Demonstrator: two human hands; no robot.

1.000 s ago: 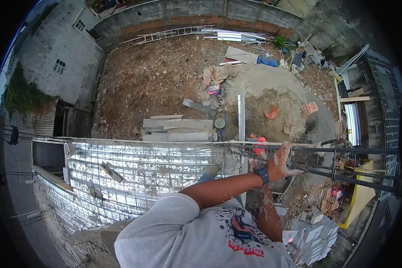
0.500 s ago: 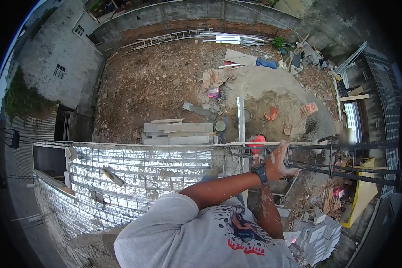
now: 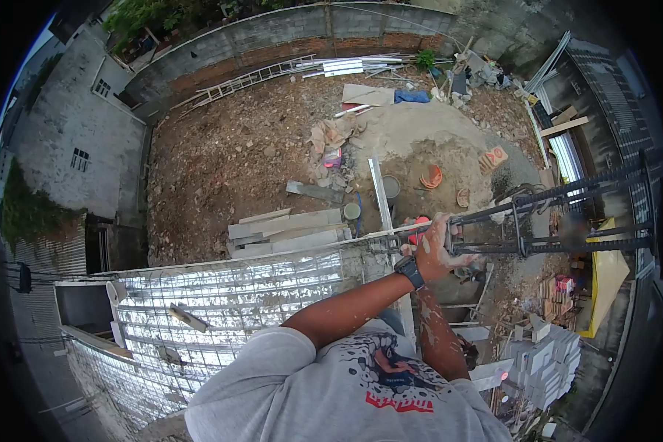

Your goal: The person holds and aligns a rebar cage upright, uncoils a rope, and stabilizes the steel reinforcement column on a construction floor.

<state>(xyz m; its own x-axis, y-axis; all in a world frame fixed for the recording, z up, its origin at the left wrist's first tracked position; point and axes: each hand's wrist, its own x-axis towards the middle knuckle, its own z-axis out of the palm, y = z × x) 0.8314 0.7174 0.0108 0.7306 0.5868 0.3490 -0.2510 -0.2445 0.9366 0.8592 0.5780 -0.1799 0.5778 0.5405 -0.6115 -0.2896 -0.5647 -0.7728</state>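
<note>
My left hand (image 3: pixel 436 250), wearing a dark watch (image 3: pixel 409 272), is at the near end of a rebar cage (image 3: pixel 523 225). Its fingers and thumb are bent around the end of the cage, spread between the upper and lower bars. Stirrups tie the long ribbed bars together toward the right. My right forearm (image 3: pixel 440 331), smeared with grey cement, reaches up behind the left wrist. The right hand is almost wholly hidden there, so its grip does not show. Just beyond the hands a red rounded object (image 3: pixel 420 230) partly shows.
Left of me lies a shiny metal deck (image 3: pixel 221 295) under a wire grid, with a wood piece (image 3: pixel 188 317) on it. Far below are planks (image 3: pixel 291 232), a sand heap (image 3: pixel 427 129), an orange basin (image 3: pixel 432 177) and stacked grey blocks (image 3: pixel 541 368). A yellow sheet (image 3: pixel 604 287) hangs at right.
Both hands have shifted left and slightly up in view. The rebar cage now slants upward to the right, where it lay nearly level before. The whole scene has turned a little with the head.
</note>
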